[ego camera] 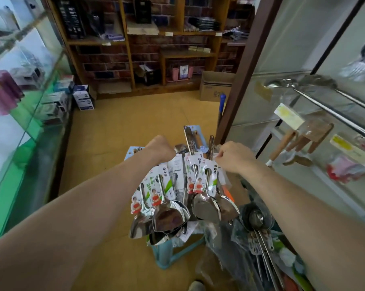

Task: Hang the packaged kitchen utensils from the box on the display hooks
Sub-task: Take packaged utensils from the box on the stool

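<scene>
In the lower middle of the frame the person held two fans of carded steel scoops over a heap of stock. The left hand was curled into a fist round the card tops of the left bunch of scoops. Its fingers were hidden on the far side, but the cards spread out from under it. The right hand pinched the card tops of the right bunch of scoops between thumb and bent fingers. Both bunches were gripped by their upper ends, so the heavy bowls hung down and the hanging slots stayed gathered near the fingers, probably to make them easy to thread onto a peg. The two bunches touched where they met. Under them stood a teal stool, with more bagged utensils just beside it at lower right. The box itself could not be made out beneath the pile. The display hooks ran across the right side of the frame on a pale panel, well apart from both hands. They already carried ladles and wooden-handled tools. By my reading the scoops were lifted but not yet hung, and the next move would need a swing to the right and one card slot singled out. With so many cards in each grip, one could slip free.
</scene>
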Demonstrator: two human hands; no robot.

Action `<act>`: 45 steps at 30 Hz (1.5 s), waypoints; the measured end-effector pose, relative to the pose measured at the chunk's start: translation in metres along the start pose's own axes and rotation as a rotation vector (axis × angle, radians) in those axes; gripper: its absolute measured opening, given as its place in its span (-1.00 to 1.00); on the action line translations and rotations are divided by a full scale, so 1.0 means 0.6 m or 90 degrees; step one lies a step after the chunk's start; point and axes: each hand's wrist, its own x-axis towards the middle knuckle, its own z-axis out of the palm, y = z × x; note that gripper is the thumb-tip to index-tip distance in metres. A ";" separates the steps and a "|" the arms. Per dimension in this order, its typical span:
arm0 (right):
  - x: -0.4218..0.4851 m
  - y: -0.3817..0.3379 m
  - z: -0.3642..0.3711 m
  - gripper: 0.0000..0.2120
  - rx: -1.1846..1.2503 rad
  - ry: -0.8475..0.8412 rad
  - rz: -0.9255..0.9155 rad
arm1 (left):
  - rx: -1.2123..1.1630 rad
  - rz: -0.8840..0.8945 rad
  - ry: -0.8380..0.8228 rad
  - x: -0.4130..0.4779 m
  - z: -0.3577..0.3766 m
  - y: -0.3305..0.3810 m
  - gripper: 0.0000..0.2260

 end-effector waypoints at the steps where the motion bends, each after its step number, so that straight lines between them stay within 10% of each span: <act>1: 0.016 0.006 0.002 -0.79 0.004 -0.007 0.004 | 0.039 0.001 -0.001 0.012 0.006 0.005 -0.69; 15: 0.240 0.072 0.124 -0.72 0.034 -0.105 0.003 | -0.035 -0.063 -0.022 0.180 0.089 0.044 -0.90; 24: 0.305 0.077 0.168 -0.73 0.026 -0.133 0.004 | 0.186 -0.054 -0.086 0.228 0.124 0.066 -0.80; 28: 0.322 0.080 0.176 -0.69 0.067 -0.123 0.056 | -0.137 -0.158 0.000 0.247 0.127 0.069 -0.85; 45: 0.348 0.098 0.204 -0.62 0.200 -0.192 0.096 | -0.019 -0.137 0.090 0.301 0.149 0.117 -0.70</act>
